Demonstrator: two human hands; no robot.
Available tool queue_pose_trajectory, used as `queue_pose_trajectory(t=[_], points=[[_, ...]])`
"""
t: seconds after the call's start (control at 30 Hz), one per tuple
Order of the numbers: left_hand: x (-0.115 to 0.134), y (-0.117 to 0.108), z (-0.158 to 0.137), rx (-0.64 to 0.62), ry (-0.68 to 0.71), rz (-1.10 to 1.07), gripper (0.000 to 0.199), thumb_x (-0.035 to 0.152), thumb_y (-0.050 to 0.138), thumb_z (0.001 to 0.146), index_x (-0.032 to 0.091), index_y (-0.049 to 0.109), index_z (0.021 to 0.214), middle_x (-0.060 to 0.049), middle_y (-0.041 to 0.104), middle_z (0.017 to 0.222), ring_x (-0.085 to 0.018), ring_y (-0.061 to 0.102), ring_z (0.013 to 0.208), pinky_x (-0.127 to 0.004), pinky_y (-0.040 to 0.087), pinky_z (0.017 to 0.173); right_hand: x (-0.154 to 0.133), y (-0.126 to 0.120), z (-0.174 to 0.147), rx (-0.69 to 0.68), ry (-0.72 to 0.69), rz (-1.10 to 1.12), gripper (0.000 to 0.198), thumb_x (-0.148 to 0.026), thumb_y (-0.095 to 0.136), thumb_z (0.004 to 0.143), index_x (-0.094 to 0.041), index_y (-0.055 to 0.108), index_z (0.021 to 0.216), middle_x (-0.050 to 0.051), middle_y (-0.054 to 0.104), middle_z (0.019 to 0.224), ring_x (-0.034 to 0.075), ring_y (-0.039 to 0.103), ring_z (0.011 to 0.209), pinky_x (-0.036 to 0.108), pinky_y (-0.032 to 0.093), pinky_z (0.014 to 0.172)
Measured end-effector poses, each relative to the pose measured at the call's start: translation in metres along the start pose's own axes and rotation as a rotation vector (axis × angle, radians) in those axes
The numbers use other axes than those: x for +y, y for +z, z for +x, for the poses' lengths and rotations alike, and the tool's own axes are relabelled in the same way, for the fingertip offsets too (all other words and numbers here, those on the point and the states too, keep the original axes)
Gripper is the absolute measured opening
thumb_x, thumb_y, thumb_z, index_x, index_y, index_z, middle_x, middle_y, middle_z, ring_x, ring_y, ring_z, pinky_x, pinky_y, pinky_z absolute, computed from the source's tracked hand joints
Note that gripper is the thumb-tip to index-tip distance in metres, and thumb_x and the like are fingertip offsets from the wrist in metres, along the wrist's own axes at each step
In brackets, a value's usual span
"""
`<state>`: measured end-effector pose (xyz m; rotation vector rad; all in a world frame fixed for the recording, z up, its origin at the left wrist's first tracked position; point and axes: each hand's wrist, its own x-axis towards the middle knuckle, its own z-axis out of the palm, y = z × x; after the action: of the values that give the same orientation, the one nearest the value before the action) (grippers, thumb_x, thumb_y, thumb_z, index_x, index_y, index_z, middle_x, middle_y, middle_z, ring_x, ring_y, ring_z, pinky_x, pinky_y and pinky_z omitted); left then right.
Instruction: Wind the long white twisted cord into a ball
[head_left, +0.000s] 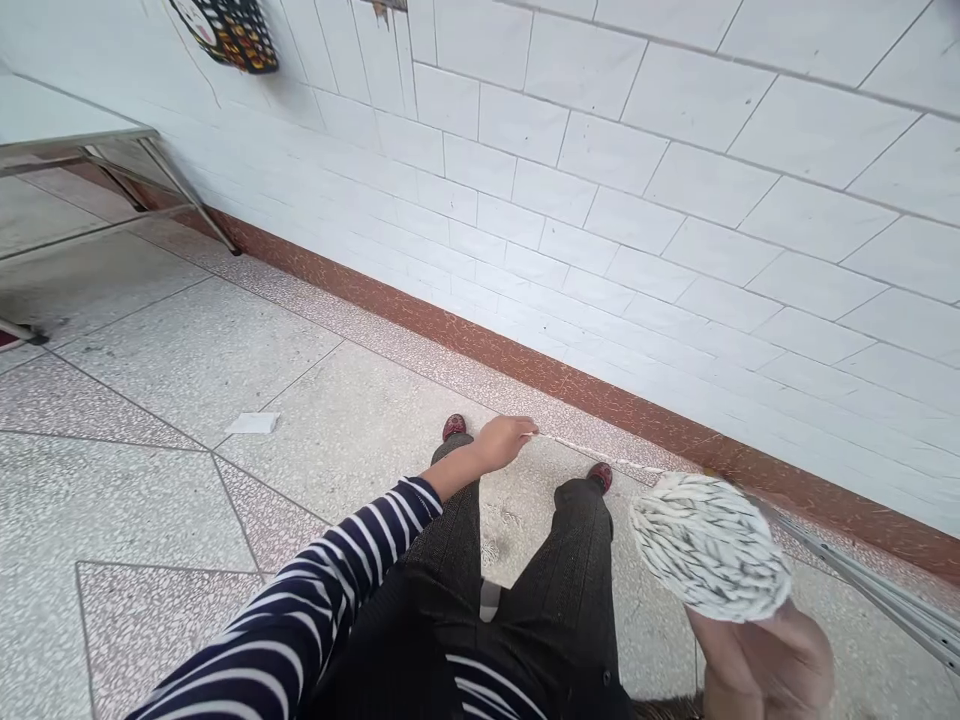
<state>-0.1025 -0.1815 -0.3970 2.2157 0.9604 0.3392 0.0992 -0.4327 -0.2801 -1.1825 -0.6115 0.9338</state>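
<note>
My left hand (507, 442) reaches out over my feet, its fingers pinched on the end of a thin white twisted cord (592, 455). That cord runs nearly straight to the right, up to a chunky white-and-grey knitted yarn piece (712, 545), rounded in shape. My right hand (761, 660) is at the lower right, holding the yarn piece from below; most of its fingers are hidden behind the yarn.
White tiles cover the wall (570, 190), with a red-brown skirting (420, 310) along its foot. A metal-framed table (172, 180) stands at left. White paper (253, 423) lies on the floor. A patterned bag (232, 35) hangs above, and metal rails (862, 580) lie at right.
</note>
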Motion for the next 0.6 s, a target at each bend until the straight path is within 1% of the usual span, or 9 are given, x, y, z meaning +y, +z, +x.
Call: queue_pose_trajectory(t=[0.07, 0.13, 0.2, 0.27, 0.3, 0.37, 0.5, 0.53, 0.6], points=[[0.021, 0.004, -0.003, -0.026, 0.033, -0.181, 0.033, 0.015, 0.056, 0.090, 0.020, 0.064, 0.121, -0.008, 0.063, 0.132, -0.023, 0.058, 0.120, -0.035, 0.040, 0.106, 0.003, 0.019, 0.010, -0.023, 0.109, 0.057, 0.064, -0.036, 0.073, 0.068, -0.028, 0.062, 0.131, 0.010, 0.064, 0.133, 0.041, 0.051, 0.131, 0.064, 0.035, 0.112], [0.047, 0.009, -0.011, -0.056, 0.132, -0.442, 0.043, 0.019, 0.061, 0.088, 0.019, 0.059, 0.131, -0.009, 0.061, 0.134, -0.022, 0.056, 0.125, -0.035, 0.038, 0.110, 0.007, 0.036, 0.021, -0.051, 0.244, 0.099, 0.065, -0.029, 0.080, 0.060, -0.027, 0.067, 0.123, 0.011, 0.064, 0.133, 0.042, 0.053, 0.129, 0.064, 0.036, 0.111], [0.072, 0.014, -0.020, -0.127, 0.224, -0.727, 0.043, 0.024, 0.064, 0.088, 0.018, 0.061, 0.131, -0.009, 0.065, 0.128, -0.023, 0.059, 0.121, -0.035, 0.042, 0.107, 0.013, 0.046, 0.029, -0.056, 0.333, 0.098, 0.066, -0.026, 0.084, 0.054, -0.027, 0.070, 0.118, 0.010, 0.065, 0.133, 0.041, 0.054, 0.128, 0.062, 0.036, 0.110], [0.088, 0.019, -0.027, -0.200, 0.243, -0.937, 0.038, 0.029, 0.064, 0.089, 0.017, 0.066, 0.125, -0.009, 0.070, 0.119, -0.023, 0.064, 0.112, -0.035, 0.047, 0.099, 0.018, 0.047, 0.033, -0.026, 0.354, 0.090, 0.066, -0.027, 0.086, 0.052, -0.029, 0.071, 0.116, 0.008, 0.064, 0.134, 0.040, 0.052, 0.130, 0.061, 0.036, 0.110], [0.091, 0.021, -0.030, -0.217, 0.231, -0.986, 0.034, 0.031, 0.063, 0.090, 0.016, 0.068, 0.120, -0.008, 0.072, 0.114, -0.023, 0.066, 0.107, -0.034, 0.049, 0.095, 0.020, 0.045, 0.033, -0.013, 0.355, 0.094, 0.066, -0.029, 0.086, 0.052, -0.030, 0.071, 0.116, 0.008, 0.063, 0.136, 0.039, 0.051, 0.131, 0.061, 0.036, 0.110], [0.089, 0.023, -0.033, -0.193, 0.205, -0.956, 0.030, 0.034, 0.061, 0.091, 0.015, 0.072, 0.110, -0.008, 0.074, 0.104, -0.022, 0.067, 0.097, -0.031, 0.050, 0.088, 0.024, 0.039, 0.031, -0.005, 0.345, 0.117, 0.067, -0.031, 0.086, 0.051, -0.029, 0.071, 0.116, 0.009, 0.062, 0.137, 0.040, 0.050, 0.132, 0.062, 0.036, 0.110], [0.069, 0.018, -0.038, -0.110, 0.188, -0.655, 0.028, 0.034, 0.055, 0.095, 0.014, 0.075, 0.097, -0.005, 0.073, 0.086, -0.017, 0.066, 0.083, -0.024, 0.047, 0.078, 0.031, 0.029, 0.025, -0.048, 0.330, 0.140, 0.062, -0.033, 0.082, 0.059, -0.029, 0.069, 0.119, 0.011, 0.062, 0.136, 0.039, 0.055, 0.128, 0.064, 0.037, 0.108], [0.064, 0.015, -0.038, -0.089, 0.190, -0.573, 0.028, 0.033, 0.053, 0.097, 0.015, 0.075, 0.098, -0.005, 0.073, 0.085, -0.017, 0.066, 0.083, -0.024, 0.047, 0.079, 0.032, 0.029, 0.023, -0.058, 0.330, 0.142, 0.060, -0.033, 0.081, 0.061, -0.030, 0.069, 0.120, 0.010, 0.062, 0.137, 0.039, 0.054, 0.128, 0.064, 0.037, 0.108], [0.055, 0.011, -0.040, -0.035, 0.199, -0.393, 0.026, 0.029, 0.052, 0.098, 0.017, 0.074, 0.101, -0.005, 0.074, 0.091, -0.017, 0.065, 0.086, -0.027, 0.045, 0.089, 0.032, 0.030, 0.021, -0.076, 0.326, 0.147, 0.060, -0.032, 0.080, 0.063, -0.030, 0.068, 0.122, 0.009, 0.059, 0.141, 0.038, 0.049, 0.134, 0.063, 0.038, 0.108]])
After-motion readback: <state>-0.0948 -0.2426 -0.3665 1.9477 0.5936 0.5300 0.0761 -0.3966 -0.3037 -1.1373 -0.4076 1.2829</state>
